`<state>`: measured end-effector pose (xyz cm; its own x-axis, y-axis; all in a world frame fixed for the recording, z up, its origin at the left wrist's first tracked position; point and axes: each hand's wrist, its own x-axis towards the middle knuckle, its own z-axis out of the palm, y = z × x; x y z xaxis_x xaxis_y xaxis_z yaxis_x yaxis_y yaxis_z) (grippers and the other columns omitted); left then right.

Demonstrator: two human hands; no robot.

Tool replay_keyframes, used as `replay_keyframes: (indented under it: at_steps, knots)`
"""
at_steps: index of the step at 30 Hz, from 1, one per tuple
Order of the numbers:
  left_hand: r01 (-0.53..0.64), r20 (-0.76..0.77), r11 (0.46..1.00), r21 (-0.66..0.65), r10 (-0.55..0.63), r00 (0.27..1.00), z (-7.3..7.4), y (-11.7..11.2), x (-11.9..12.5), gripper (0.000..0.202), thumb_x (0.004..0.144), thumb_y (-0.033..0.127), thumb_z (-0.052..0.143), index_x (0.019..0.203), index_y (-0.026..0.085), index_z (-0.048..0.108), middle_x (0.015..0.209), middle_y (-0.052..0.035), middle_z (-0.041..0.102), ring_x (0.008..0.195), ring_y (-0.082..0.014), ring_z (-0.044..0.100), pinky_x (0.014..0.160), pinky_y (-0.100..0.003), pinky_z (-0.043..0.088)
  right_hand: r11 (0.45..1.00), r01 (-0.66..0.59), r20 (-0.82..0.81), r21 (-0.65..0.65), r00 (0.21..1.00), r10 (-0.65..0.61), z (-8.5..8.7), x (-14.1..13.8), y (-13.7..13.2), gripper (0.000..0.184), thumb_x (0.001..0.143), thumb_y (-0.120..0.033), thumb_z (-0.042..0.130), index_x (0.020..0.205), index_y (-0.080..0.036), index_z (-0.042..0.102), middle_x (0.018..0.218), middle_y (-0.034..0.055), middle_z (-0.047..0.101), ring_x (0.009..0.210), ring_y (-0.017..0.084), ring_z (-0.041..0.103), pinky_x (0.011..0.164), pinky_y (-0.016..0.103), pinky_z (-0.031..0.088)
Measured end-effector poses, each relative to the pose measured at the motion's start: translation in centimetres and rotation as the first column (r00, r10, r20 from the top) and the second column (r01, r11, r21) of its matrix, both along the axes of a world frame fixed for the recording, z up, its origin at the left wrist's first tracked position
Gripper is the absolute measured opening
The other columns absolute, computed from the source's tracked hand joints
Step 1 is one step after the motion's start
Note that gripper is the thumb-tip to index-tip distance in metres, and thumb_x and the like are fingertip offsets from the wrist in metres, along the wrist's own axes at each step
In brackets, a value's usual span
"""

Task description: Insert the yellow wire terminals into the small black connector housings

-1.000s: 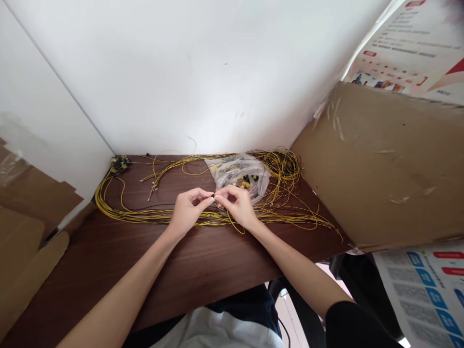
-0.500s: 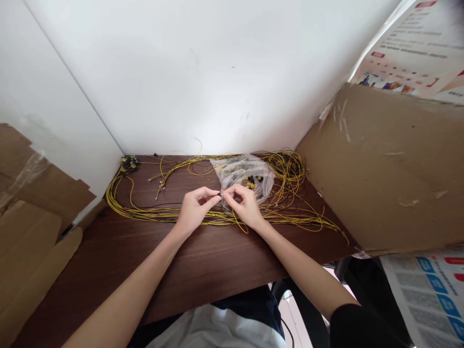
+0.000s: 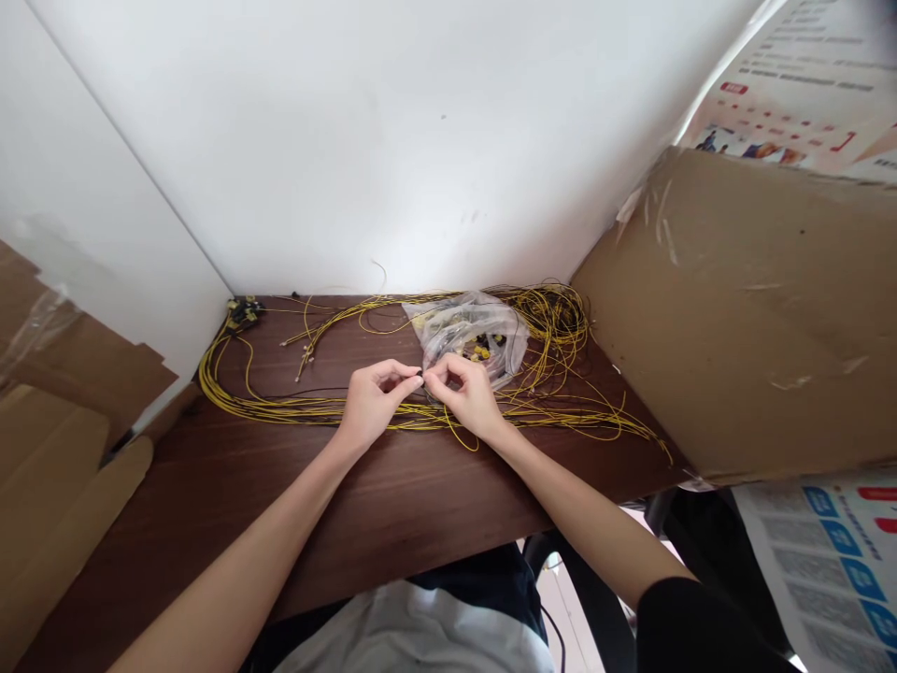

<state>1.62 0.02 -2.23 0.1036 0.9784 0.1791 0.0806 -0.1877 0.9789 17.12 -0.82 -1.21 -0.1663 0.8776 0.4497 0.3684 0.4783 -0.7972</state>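
Note:
My left hand [image 3: 373, 402] pinches a small black connector [image 3: 420, 374] between thumb and forefinger. Its fingertips meet those of my right hand [image 3: 466, 397], closed in a pinch on what looks like the end of a yellow wire [image 3: 452, 425] that loops down below it. Fingers hide most of the connector and the wire end. Just behind the hands lies a clear plastic bag [image 3: 511, 346] with small yellow and black parts inside. Under both hands a long bundle of yellow and black wires [image 3: 280, 409] runs across the table.
Coiled wires [image 3: 557, 318] lie at the back right, and a cluster of black and yellow connectors [image 3: 244, 313] at the back left. Cardboard panels stand at the left [image 3: 77, 346] and right [image 3: 757, 308] of the brown table [image 3: 378, 505]. A white wall [image 3: 392, 140] rises behind.
The camera view has shifted slightly. Both hands stay fingertip to fingertip, and the right fingers have closed in a little nearer the left ones.

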Motion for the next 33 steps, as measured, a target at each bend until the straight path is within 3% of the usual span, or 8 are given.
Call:
replay_keyframes:
  at_steps: [15, 24, 33]
  knots:
    - [0.009, 0.0, 0.999, 0.033, -0.009, 1.0, 0.12, -0.08, -0.07, 0.021, 0.065, 0.03, 0.072, 0.076, 0.012, 0.068, 0.068, -0.0035, 0.065, 0.063, -0.0142, 0.059, 0.063, -0.027, 0.047, 0.999, -0.009, 0.018, 0.045, 1.0, 0.008, 0.13, 0.12, -0.1, 0.017, 0.083, -0.026, 0.053, 0.069, -0.017, 0.058, 0.064, 0.0, 0.055, 0.059, 0.011, 0.048, 0.057, 0.024, 0.039]
    - [0.009, -0.004, 0.999, 0.033, -0.009, 1.0, 0.21, -0.05, -0.04, 0.022, 0.065, 0.031, 0.071, 0.076, 0.012, 0.068, 0.068, -0.0036, 0.065, 0.063, -0.0145, 0.059, 0.062, -0.027, 0.048, 1.0, -0.007, 0.004, -0.03, 1.0, 0.007, -0.17, 0.27, 0.11, 0.018, 0.084, -0.031, 0.052, 0.075, -0.018, 0.062, 0.065, 0.0003, 0.058, 0.061, 0.013, 0.052, 0.06, 0.025, 0.041]
    - [0.023, -0.046, 0.998, 0.065, -0.02, 0.999, -0.07, -0.03, -0.13, 0.022, 0.065, 0.032, 0.071, 0.076, 0.013, 0.068, 0.073, -0.0045, 0.066, 0.067, -0.0158, 0.06, 0.067, -0.029, 0.049, 0.999, 0.0, 0.055, 0.052, 0.998, -0.003, 0.07, 0.22, -0.05, 0.02, 0.085, -0.03, 0.052, 0.071, -0.018, 0.06, 0.065, 0.0009, 0.056, 0.061, 0.013, 0.05, 0.06, 0.026, 0.04]
